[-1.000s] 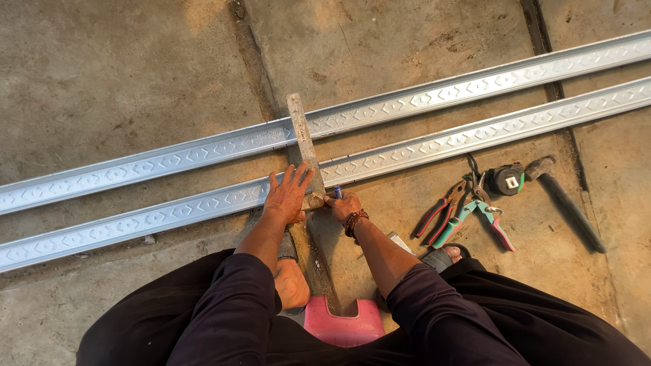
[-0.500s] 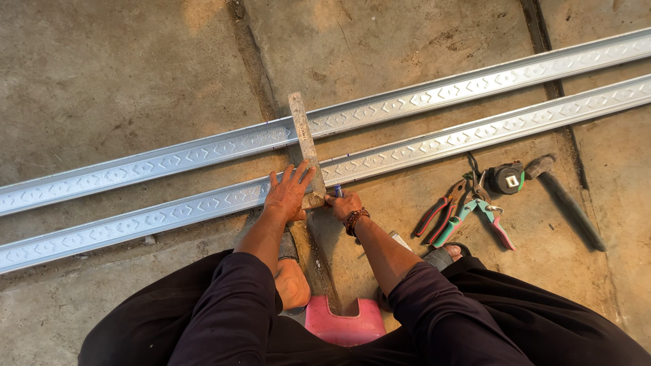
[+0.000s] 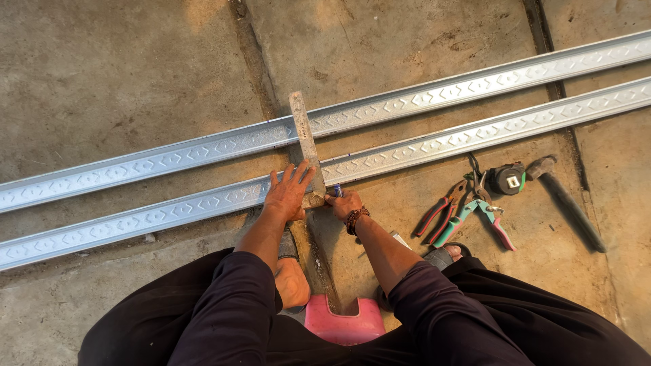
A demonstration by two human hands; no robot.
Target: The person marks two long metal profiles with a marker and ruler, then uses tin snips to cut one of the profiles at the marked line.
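Pressing flat, left hand pins the square across the near rail; right hand grips a pen against its edge, steadying it.

1. Both patterned metal rails, the upper rail and the lower rail, ran out of frame at the left and right edges.
2. The left hand covered the lower end of the metal square where it crossed the lower rail.
3. The right hand enclosed most of a blue marker; only its tip showed.
4. The pink stool lay largely hidden behind the dark-clothed legs.
5. The tape measure was too small to read.
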